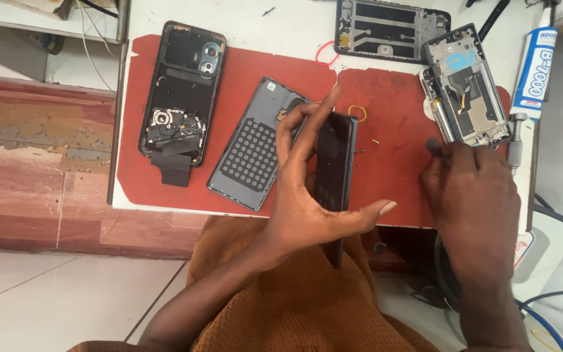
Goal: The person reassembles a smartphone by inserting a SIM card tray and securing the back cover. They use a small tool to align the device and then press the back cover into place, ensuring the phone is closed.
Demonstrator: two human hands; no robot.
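Two hands: I see both over the red mat [242, 72] on the white desk [294, 23].
Left hand [307, 195]: its grip pinches a dark phone [333, 163] held on edge, fingers over the top rim, thumb stretched out to the right.
Right hand [474, 195]: its grip is pressed together on a small dark tool [434, 145], the tip just beside a stripped phone frame [467, 88].
Where the phone is: upright in my left hand, above the mat's near edge, lower end past the desk over the lap.
Done so far, as I judge it: a grey back cover [252, 146] with a dotted pad lies off and face up; an opened black phone [180, 91] shows its camera and boards.
Left: the held phone looks closed; I cannot tell if it is loosened.
Around: another frame [386, 29] at the far edge, a white glue tube [535, 65] at right, a red band [326, 53], a yellow band [358, 112].
In the way: small screws near the held phone; the stacked frames crowd my right hand.
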